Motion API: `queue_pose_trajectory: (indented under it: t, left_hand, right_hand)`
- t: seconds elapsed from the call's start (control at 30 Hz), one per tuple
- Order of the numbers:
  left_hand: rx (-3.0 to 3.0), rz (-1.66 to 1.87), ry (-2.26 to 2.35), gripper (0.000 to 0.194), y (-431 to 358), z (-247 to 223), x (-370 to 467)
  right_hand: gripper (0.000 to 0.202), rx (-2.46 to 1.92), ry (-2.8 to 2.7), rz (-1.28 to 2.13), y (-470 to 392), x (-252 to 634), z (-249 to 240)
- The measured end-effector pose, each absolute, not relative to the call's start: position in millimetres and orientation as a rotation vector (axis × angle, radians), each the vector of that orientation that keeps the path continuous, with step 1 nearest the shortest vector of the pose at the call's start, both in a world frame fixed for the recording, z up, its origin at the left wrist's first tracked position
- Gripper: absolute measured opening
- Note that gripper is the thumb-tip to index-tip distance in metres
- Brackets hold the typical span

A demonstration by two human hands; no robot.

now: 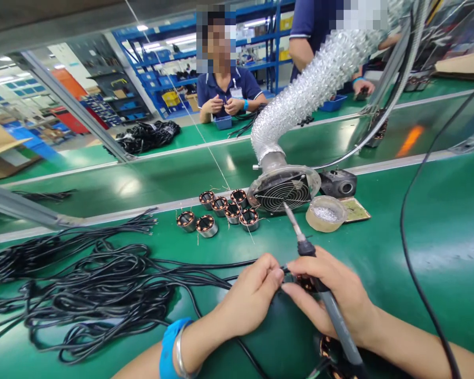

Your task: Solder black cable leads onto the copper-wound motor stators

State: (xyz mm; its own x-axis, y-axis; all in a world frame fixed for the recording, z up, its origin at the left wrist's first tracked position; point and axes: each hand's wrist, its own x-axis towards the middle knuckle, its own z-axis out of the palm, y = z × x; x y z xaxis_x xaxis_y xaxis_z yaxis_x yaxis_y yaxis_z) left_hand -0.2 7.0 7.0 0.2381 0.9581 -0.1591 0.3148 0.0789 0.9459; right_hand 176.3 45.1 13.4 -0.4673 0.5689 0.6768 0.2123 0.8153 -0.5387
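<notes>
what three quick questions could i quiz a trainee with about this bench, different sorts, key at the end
1. Multiple choice: where does the tip of the soldering iron in the right hand point?
A) Back at the person
B) Forward, away from the person
C) Straight down

2. Fill in: the camera wearer's blue wristband is on the ____ wrist.

3. Count: how many copper-wound rings stand in the group beside the round fan grille?

Key: 1 B; 2 left; 3 seven.
</notes>
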Motion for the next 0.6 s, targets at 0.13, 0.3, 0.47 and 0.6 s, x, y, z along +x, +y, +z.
queue_pose_trajectory:
  t: [0.13,0.3,0.47,0.6]
  left_hand:
    - [1.609,0.613,1.326,0.019,3.4,18.1,0.5]
    - [1.678,0.566,1.338,0.016,2.7,25.3,1.4]
    - [1.698,0.616,1.371,0.023,6.9,25.5,-3.3]
    - [1.557,0.648,1.295,0.023,11.0,20.9,-5.4]
  right_hand:
    - [0.026,-0.497,-2.117,0.613,53.0,174.1,21.9]
    - [0.020,-0.512,-2.131,0.756,55.9,176.7,19.0]
    - [0.027,-0.640,-2.080,0.848,62.1,190.9,9.5]
    - [0.032,-0.557,-2.123,0.789,67.4,194.2,6.9]
